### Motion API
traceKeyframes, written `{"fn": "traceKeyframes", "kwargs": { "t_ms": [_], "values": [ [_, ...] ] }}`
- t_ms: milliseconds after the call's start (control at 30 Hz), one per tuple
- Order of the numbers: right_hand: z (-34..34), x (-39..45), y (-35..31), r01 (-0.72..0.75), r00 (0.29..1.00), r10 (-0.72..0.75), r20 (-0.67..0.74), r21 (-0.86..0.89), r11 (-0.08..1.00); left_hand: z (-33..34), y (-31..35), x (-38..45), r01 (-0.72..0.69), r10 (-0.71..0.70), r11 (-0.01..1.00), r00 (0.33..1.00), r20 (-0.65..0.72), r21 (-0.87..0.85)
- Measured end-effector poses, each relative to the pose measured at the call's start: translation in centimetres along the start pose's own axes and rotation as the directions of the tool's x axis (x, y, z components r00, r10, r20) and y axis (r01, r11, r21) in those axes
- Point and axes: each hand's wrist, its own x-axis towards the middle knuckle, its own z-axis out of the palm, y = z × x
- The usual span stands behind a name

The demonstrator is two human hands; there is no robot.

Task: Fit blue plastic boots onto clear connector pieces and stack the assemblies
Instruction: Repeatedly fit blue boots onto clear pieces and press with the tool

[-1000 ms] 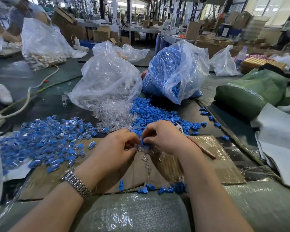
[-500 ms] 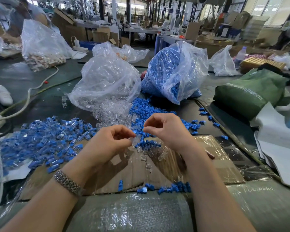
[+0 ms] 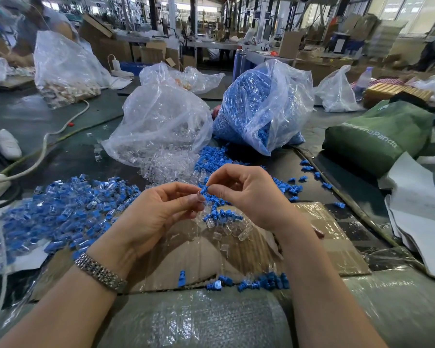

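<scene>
My left hand [image 3: 158, 209] pinches a clear connector piece [image 3: 199, 196] between thumb and fingers, raised above the cardboard sheet [image 3: 332, 252]. My right hand [image 3: 246, 194] pinches a small blue boot [image 3: 204, 190] whose end meets the clear piece. Below the hands lie loose clear connectors [image 3: 226, 229] and blue boots [image 3: 219, 214]. A heap of finished blue-and-clear assemblies [image 3: 60, 209] spreads out on the left. Behind stand a clear bag of connectors [image 3: 158, 126] and a bag of blue boots [image 3: 259, 109].
A row of blue boots [image 3: 261, 283] lies at the cardboard's near edge, above a bubble-wrap roll [image 3: 194, 320]. A green bag [image 3: 379, 136] and white sheets [image 3: 422, 222] sit on the right. White cables [image 3: 43, 146] cross the left. Another person [image 3: 30, 23] works far left.
Both hands rose from the pile on the cardboard. They then closed together, bringing the blue boot against the clear piece.
</scene>
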Motion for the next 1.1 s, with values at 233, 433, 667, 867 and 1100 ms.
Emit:
{"fn": "traceKeyframes", "kwargs": {
  "t_ms": [233, 433, 667, 867, 1100],
  "values": [
    [0.3, -0.2, -0.1, 0.044, 0.999, -0.043, 0.012, -0.112, 0.993, 0.1, 0.0, -0.1, 0.032, -0.032, 0.999, 0.999, 0.038, -0.003],
    [0.5, -0.5, -0.3, 0.060, 0.998, -0.057, 0.020, -0.158, 0.986, 0.0, 0.2, -0.3, -0.012, 0.008, 0.999, 0.997, 0.077, 0.051],
    [0.8, -0.6, -0.7, 0.076, 0.997, -0.075, 0.014, -0.252, 0.965, 0.1, 0.0, -0.2, -0.079, 0.075, 0.985, 0.997, 0.030, 0.153],
    [0.3, -0.7, -0.9, -0.003, 1.000, 0.007, 0.018, -0.186, 0.983, 0.2, 0.2, -0.3, -0.075, 0.069, 0.986, 0.997, 0.044, 0.149],
    [-2.6, -1.4, 1.2, -0.614, 0.753, 0.580, -0.311, -0.649, 0.449, 0.2, 0.2, -0.3, -0.082, 0.081, 0.995, 0.996, 0.024, 0.064]
  ]
}}
